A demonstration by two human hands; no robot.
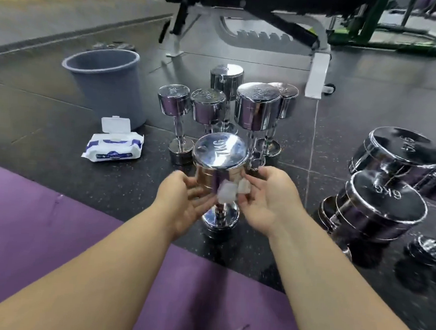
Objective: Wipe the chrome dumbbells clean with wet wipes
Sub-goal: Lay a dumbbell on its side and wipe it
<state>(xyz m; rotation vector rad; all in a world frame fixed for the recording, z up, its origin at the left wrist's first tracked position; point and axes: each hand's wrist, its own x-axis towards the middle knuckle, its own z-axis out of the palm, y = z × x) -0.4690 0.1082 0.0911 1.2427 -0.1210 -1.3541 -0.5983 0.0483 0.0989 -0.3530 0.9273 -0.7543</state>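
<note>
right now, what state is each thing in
wipe pack: lid flipped open
bin: upright, contents not visible
7kg dumbbell: standing on end
wipe: crumpled, at the 7kg dumbbell's head
right hand: pinches the wipe
left hand: open, beside that head
rear dumbbells: standing on end
6kg dumbbell: upright or leaning, cannot tell

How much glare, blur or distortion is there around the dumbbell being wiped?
Head view: bright glare on the chrome top of the 7KG dumbbell, marking legible; the wet wipe, left hand and right hand smear with motion at the fingertips; wide-angle bending curves the floor seams near the edges of the same view.
</note>
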